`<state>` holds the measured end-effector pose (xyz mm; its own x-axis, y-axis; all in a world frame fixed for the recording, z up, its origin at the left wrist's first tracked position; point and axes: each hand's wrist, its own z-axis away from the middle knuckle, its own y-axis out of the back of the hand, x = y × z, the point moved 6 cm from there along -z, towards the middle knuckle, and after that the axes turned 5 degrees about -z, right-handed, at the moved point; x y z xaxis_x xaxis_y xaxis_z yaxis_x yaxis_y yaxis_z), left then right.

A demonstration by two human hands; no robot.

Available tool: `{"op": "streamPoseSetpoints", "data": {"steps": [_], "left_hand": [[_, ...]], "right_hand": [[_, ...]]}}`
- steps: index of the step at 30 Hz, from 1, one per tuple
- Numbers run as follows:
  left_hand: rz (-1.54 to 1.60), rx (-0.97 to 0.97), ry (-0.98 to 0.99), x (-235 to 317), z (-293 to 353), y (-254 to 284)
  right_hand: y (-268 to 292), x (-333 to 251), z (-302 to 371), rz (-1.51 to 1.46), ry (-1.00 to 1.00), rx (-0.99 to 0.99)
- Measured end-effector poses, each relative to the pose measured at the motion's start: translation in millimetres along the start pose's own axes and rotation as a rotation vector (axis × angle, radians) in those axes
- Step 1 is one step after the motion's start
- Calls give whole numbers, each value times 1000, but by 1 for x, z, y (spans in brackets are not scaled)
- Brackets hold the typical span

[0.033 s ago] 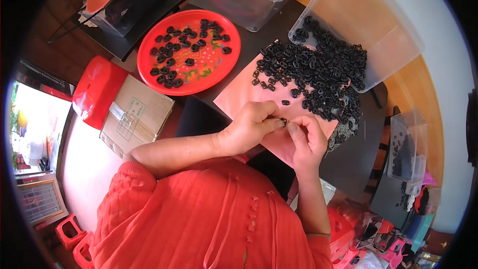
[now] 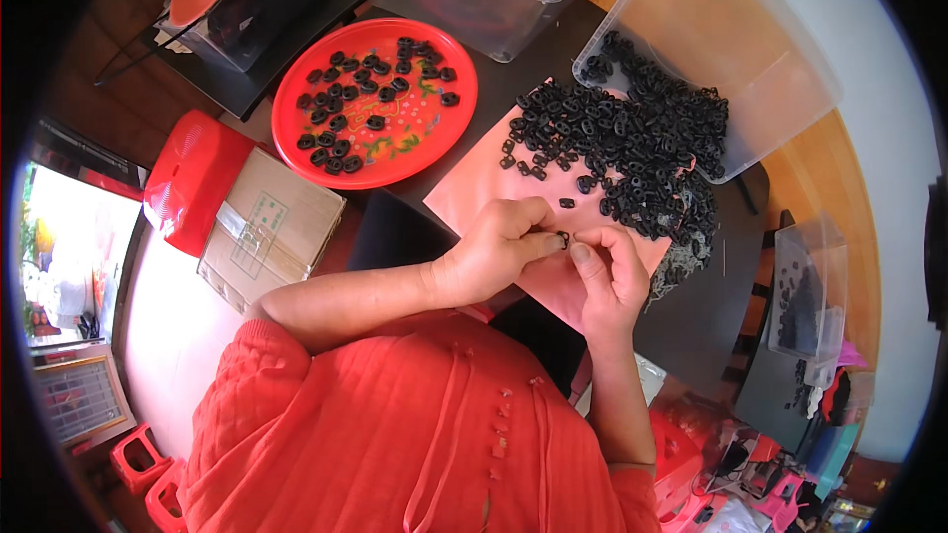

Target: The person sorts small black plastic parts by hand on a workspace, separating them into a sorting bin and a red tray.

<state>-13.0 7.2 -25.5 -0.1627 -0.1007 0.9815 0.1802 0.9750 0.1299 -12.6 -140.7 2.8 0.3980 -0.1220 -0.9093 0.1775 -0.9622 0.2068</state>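
Observation:
Over the pink sheet, my left hand pinches a small black plastic piece between thumb and index finger. Close on its right is my right hand, its thumb and index finger brought together; what lies between these fingertips is too small to make out. A large heap of similar black oval pieces with holes covers the far part of the sheet. One loose piece lies just beyond my fingers. At the far left, a round red tray holds several black pieces, spread apart.
A clear plastic bin lies tipped behind the heap, with pieces spilling from its mouth. Another clear bin stands behind the tray. Left of the dark table are a cardboard box and a red container.

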Motion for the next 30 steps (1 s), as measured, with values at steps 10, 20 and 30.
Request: {"op": "streamPoseSetpoints", "data": {"steps": [10,20,30], "left_hand": [[137,-65,142,-11,-2,-3],[15,-18,-23,4,-1,0],[126,-97,64,-3,-2,1]], "right_hand": [[4,5,-5,11,-25,-58],[-1,-3,-13,32,-28,-89],[41,14,-86,530,-99,-70]]}}
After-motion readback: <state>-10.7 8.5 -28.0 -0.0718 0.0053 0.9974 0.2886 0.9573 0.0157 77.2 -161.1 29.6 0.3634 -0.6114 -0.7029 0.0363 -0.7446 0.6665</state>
